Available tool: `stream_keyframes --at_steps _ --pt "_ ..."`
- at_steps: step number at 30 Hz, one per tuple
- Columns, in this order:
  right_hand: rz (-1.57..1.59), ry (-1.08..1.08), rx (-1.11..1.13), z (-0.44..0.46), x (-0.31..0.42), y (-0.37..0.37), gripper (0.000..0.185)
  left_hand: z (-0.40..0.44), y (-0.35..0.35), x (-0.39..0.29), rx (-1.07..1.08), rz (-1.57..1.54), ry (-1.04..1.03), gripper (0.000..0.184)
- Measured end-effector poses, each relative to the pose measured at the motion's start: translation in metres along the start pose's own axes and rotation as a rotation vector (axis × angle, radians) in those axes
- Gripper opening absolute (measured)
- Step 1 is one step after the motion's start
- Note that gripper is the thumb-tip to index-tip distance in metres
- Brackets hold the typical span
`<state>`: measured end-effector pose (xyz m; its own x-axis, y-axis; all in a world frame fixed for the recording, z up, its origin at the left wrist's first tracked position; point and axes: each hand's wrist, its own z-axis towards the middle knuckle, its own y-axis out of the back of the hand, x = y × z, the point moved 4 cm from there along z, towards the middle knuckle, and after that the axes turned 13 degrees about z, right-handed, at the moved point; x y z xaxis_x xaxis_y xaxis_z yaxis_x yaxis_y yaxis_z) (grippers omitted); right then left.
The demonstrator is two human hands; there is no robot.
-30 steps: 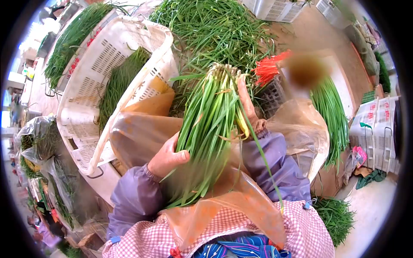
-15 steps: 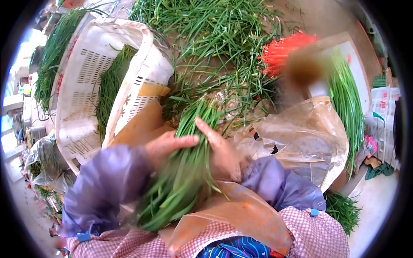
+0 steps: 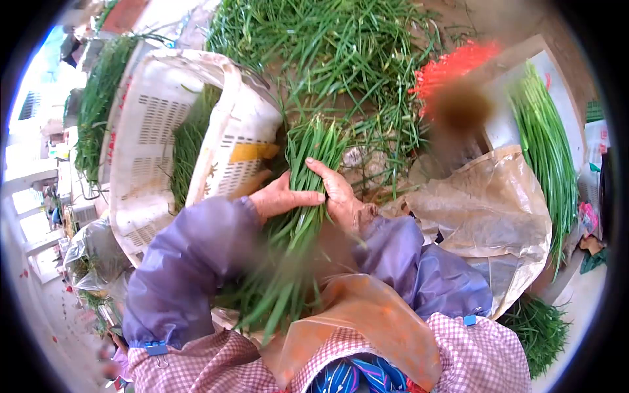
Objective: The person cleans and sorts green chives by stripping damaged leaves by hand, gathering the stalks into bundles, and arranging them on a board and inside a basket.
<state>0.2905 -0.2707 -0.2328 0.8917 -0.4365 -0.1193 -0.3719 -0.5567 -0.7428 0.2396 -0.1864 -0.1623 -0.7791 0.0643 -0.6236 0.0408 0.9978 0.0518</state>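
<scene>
A thick bunch of garlic chives (image 3: 313, 152) stands in the middle, its pale cut ends pointing away from me and its leaf tips hanging over my lap. From the left, my left hand (image 3: 280, 196) is wrapped round the bunch, thumb lying across the stems. On the other side my right hand (image 3: 339, 198) grips it, thumb up along the stems. The fingers underneath are hidden behind the leaves. A brown blur covers part of the lower leaves.
A white slotted plastic basket (image 3: 246, 118) holding greens lies at left. Loose chives (image 3: 327, 39) cover the far surface. A bundle of red ties (image 3: 452, 69) lies at upper right. Laid chives (image 3: 545, 144) and a brown plastic sheet (image 3: 485, 196) are at right.
Both hands and the bunch have risen slightly in view, and the stems are now more upright. The surroundings have shifted right and a little down as the camera turned.
</scene>
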Motion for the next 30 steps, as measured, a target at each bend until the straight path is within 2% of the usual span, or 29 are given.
stream_keyframes --at_steps 2,3,5,6,8,9,11,15,16,18,19,20,22,23,26,28,30 --pt "0.029 0.066 0.034 -0.007 0.001 -0.023 0.032 -0.040 -0.007 -0.035 -0.107 -0.109 -0.114 0.071" --pt "-0.039 0.194 0.110 -0.013 0.003 -0.035 0.032 -0.059 -0.012 -0.046 -0.123 -0.174 -0.148 0.072" --pt "-0.100 0.388 0.271 -0.036 0.008 -0.062 0.039 -0.082 -0.020 -0.038 -0.126 -0.167 -0.214 0.073" --pt "-0.102 0.442 0.270 -0.052 0.008 -0.077 0.038 -0.090 -0.023 -0.029 -0.134 -0.147 -0.281 0.074" --pt "-0.167 0.466 0.410 -0.077 0.009 -0.093 0.035 -0.116 -0.039 -0.032 -0.081 -0.195 -0.239 0.073" --pt "-0.203 0.492 0.426 -0.084 0.007 -0.096 0.033 -0.125 -0.048 -0.030 -0.027 -0.285 -0.218 0.066" --pt "-0.158 0.519 0.391 -0.094 0.003 -0.097 0.040 -0.143 -0.065 -0.037 0.021 -0.351 -0.217 0.053" --pt "-0.171 0.569 0.391 -0.107 -0.003 -0.095 0.040 -0.158 -0.080 -0.036 0.008 -0.323 -0.227 0.050" --pt "-0.171 0.572 0.396 -0.110 -0.004 -0.095 0.040 -0.158 -0.082 -0.031 0.008 -0.319 -0.232 0.050" --pt "-0.255 0.670 0.419 -0.116 -0.003 -0.097 0.040 -0.155 -0.084 -0.023 0.003 -0.374 -0.243 0.075" --pt "-0.293 0.745 0.426 -0.119 -0.003 -0.101 0.036 -0.156 -0.091 -0.026 -0.039 -0.412 -0.287 0.067" --pt "-0.290 0.759 0.439 -0.121 -0.002 -0.103 0.036 -0.156 -0.097 -0.032 -0.037 -0.398 -0.300 0.067" --pt "-0.272 0.778 0.426 -0.121 0.001 -0.103 0.040 -0.156 -0.102 -0.039 -0.126 -0.337 -0.244 0.054" --pt "-0.311 0.791 0.424 -0.123 0.002 -0.104 0.041 -0.152 -0.101 -0.026 -0.079 -0.337 -0.196 0.047" --pt "-0.310 0.880 0.479 -0.127 0.001 -0.102 0.044 -0.142 -0.108 -0.010 -0.237 -0.338 -0.261 0.043" --pt "-0.255 0.878 0.484 -0.126 -0.001 -0.103 0.047 -0.138 -0.107 -0.007 -0.237 -0.351 -0.234 0.042" --pt "-0.159 0.760 0.494 -0.123 -0.001 -0.106 0.050 -0.136 -0.102 -0.009 -0.185 -0.055 -0.278 0.043"
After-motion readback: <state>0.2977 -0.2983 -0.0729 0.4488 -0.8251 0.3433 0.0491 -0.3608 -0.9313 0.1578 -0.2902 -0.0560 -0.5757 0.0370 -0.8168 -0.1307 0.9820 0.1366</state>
